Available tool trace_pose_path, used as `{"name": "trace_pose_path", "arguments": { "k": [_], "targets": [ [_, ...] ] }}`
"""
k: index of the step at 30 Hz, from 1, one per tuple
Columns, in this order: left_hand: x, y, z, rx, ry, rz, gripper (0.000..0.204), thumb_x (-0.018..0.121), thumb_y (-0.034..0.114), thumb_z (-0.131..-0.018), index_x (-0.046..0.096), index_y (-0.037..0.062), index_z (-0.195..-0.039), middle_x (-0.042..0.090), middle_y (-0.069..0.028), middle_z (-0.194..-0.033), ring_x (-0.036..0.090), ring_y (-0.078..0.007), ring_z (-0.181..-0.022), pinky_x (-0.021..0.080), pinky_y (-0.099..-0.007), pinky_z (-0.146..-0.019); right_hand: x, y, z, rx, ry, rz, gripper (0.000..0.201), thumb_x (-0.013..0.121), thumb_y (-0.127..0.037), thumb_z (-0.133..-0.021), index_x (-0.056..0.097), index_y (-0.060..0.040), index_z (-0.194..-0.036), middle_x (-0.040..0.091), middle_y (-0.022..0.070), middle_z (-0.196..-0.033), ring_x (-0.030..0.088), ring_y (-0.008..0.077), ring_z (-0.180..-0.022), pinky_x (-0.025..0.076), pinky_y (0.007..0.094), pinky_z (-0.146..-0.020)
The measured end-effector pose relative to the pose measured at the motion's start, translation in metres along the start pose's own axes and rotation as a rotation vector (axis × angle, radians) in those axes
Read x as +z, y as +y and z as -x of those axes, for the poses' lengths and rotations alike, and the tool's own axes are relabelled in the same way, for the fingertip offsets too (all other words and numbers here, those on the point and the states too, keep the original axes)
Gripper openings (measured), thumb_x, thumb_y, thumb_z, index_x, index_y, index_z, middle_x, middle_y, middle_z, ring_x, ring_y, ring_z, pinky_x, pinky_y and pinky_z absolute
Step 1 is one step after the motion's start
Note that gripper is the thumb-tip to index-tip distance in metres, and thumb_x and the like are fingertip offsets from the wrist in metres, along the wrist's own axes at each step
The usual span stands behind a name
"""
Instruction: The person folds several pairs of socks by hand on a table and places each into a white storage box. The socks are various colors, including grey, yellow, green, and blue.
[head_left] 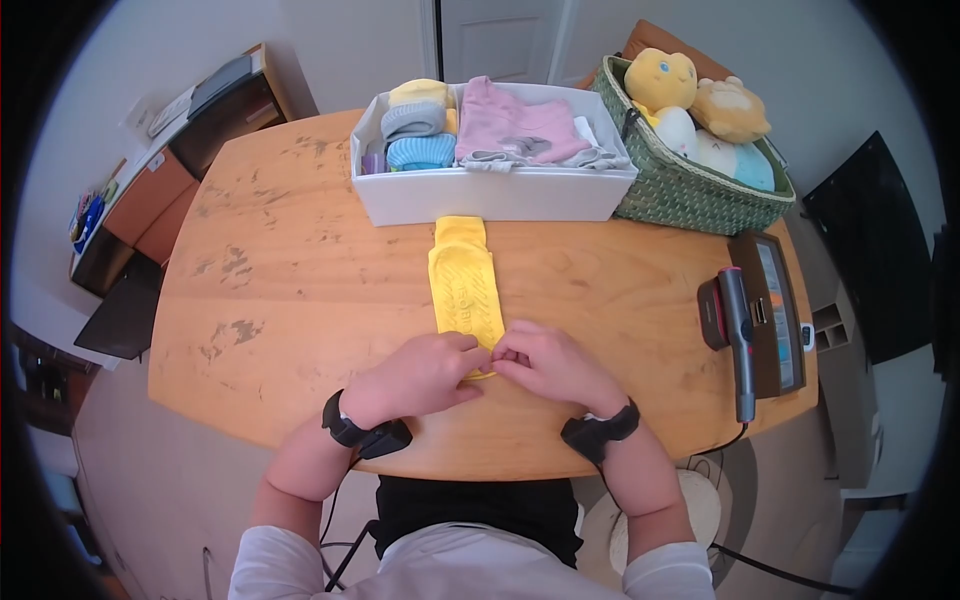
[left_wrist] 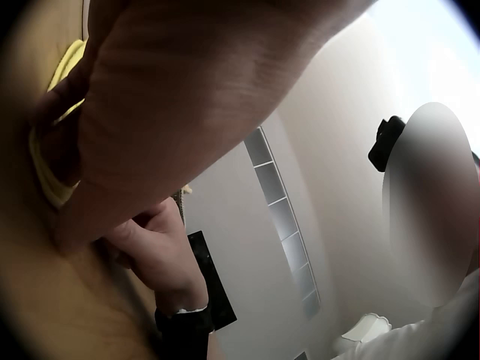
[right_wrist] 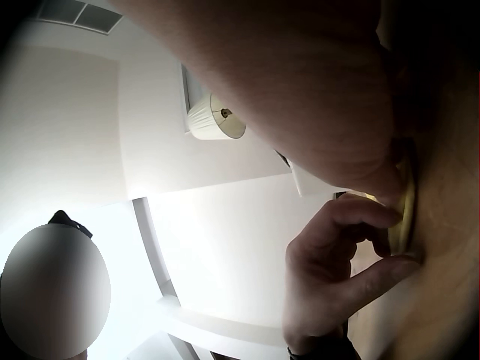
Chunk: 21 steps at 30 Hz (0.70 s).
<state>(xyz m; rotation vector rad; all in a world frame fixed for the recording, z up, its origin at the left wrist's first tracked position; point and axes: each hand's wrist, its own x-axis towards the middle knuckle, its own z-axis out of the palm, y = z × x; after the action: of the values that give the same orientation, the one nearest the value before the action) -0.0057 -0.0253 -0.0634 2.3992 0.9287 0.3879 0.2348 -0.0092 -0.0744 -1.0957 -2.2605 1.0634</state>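
A yellow sock (head_left: 462,275) lies lengthwise on the wooden table (head_left: 330,300), with lettering and slanted lines on its upper face. My left hand (head_left: 425,372) is at its near end, fingers bent over the fabric and thumb lower down. From the right, my right hand (head_left: 548,365) pinches the same end near its corner, close beside the left fingertips. In the left wrist view the near end of the yellow sock (left_wrist: 46,176) bows out in a loop around the fingers. The right wrist view shows the left hand (right_wrist: 322,277) with fingers and thumb at the yellow edge.
Behind the sock stands a white box (head_left: 500,200) of folded clothes, including a pink garment (head_left: 515,120) and rolled blue and grey items. A green woven basket (head_left: 690,190) holds plush toys. At the right lie a corded grey handheld device (head_left: 738,340) and an open brown case (head_left: 785,320).
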Motion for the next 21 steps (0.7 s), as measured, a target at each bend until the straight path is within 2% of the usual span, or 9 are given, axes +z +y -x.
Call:
{"name": "trace_pose_path", "arguments": {
  "k": [4, 7, 11, 16, 21],
  "targets": [
    [0.002, 0.002, -0.002, 0.066, 0.107, -0.128, 0.016, 0.077, 0.014, -0.083, 0.068, 0.0034, -0.091, 0.064, -0.012, -0.086, 0.067, -0.0316, -0.081, 0.056, -0.0426, -0.072, 0.003, 0.003, 0.0, 0.006, 0.028, -0.003, 0.011, 0.072, -0.015, -0.091, 0.071, -0.0055, -0.097, 0.067, 0.0106, -0.093, 0.068, 0.0294, -0.084, 0.055, 0.0389, -0.076],
    [0.001, 0.001, -0.003, 0.096, 0.116, -0.174, 0.012, 0.074, 0.012, -0.085, 0.068, 0.0028, -0.09, 0.063, -0.0121, -0.084, 0.066, -0.0315, -0.078, 0.056, -0.0422, -0.07, 0.0, -0.001, 0.0, 0.023, -0.014, -0.002, 0.011, 0.072, -0.015, -0.091, 0.07, -0.0061, -0.097, 0.067, 0.0101, -0.095, 0.068, 0.0305, -0.085, 0.055, 0.0395, -0.076],
    [0.0, 0.001, -0.005, 0.11, 0.197, -0.099, 0.01, 0.073, 0.01, -0.085, 0.068, 0.0022, -0.089, 0.064, -0.0126, -0.082, 0.067, -0.0325, -0.077, 0.056, -0.0422, -0.069, -0.002, -0.005, 0.0, -0.056, -0.018, 0.077, 0.012, 0.073, -0.016, -0.091, 0.07, -0.006, -0.097, 0.066, 0.0094, -0.098, 0.069, 0.0314, -0.086, 0.055, 0.0404, -0.076],
    [0.0, -0.003, -0.004, 0.034, 0.161, -0.02, 0.011, 0.074, 0.01, -0.086, 0.067, 0.0028, -0.088, 0.067, -0.0133, -0.083, 0.067, -0.0333, -0.075, 0.056, -0.0422, -0.069, 0.003, 0.0, 0.001, -0.072, 0.0, 0.055, 0.014, 0.073, -0.018, -0.092, 0.07, -0.0052, -0.097, 0.064, 0.0102, -0.099, 0.068, 0.0329, -0.086, 0.055, 0.0422, -0.077],
    [-0.007, 0.014, -0.004, -0.044, 0.191, -0.035, 0.013, 0.074, 0.013, -0.087, 0.067, 0.0018, -0.085, 0.067, -0.0139, -0.083, 0.068, -0.0342, -0.078, 0.056, -0.0435, -0.069, 0.004, -0.001, 0.001, -0.09, 0.032, 0.09, 0.015, 0.071, -0.02, -0.094, 0.071, -0.0058, -0.097, 0.065, 0.0102, -0.099, 0.068, 0.0337, -0.084, 0.055, 0.0438, -0.074]
  ]
}}
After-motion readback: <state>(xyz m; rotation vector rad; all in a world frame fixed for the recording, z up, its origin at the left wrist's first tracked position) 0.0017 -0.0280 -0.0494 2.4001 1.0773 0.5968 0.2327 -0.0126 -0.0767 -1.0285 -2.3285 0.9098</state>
